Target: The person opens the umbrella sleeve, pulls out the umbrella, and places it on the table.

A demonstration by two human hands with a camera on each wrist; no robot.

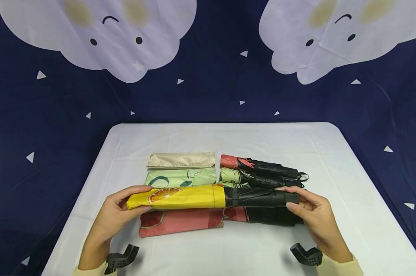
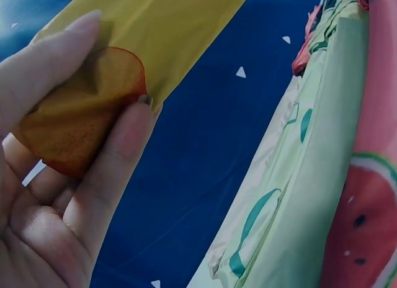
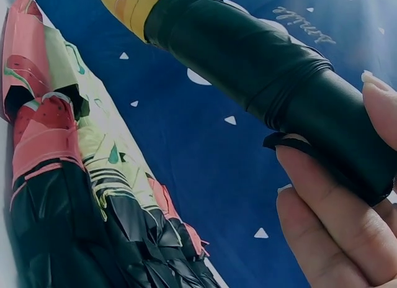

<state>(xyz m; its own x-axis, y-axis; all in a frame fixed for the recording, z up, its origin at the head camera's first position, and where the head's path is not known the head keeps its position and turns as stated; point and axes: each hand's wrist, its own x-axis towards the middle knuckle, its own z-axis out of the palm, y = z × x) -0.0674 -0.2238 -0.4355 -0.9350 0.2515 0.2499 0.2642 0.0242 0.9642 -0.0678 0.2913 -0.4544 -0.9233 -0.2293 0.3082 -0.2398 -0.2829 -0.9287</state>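
Both hands hold a long bundle level above the table: a yellow umbrella sleeve (image 1: 190, 197) printed with an orange slice, and a folded black umbrella (image 1: 254, 197) reaching out of its right end. My left hand (image 1: 116, 212) pinches the sleeve's far left end between thumb and fingers. At the other end, my right hand (image 1: 313, 211) grips the umbrella's black handle (image 3: 341, 120) with thumb and fingertips. How deep the umbrella sits in the sleeve is hidden by the fabric. Below the bundle lies a pink watermelon-print sleeve (image 1: 187, 222), partly covered by it in the head view.
Behind the bundle lie a beige sleeve (image 1: 182, 160) and a light green sleeve (image 1: 175, 178). To their right are a red-and-black folded umbrella (image 1: 263, 167) and a green-and-black one (image 1: 254, 179). A pink-and-black umbrella (image 1: 270, 217) lies nearer. All rest on a white table (image 1: 225, 138).
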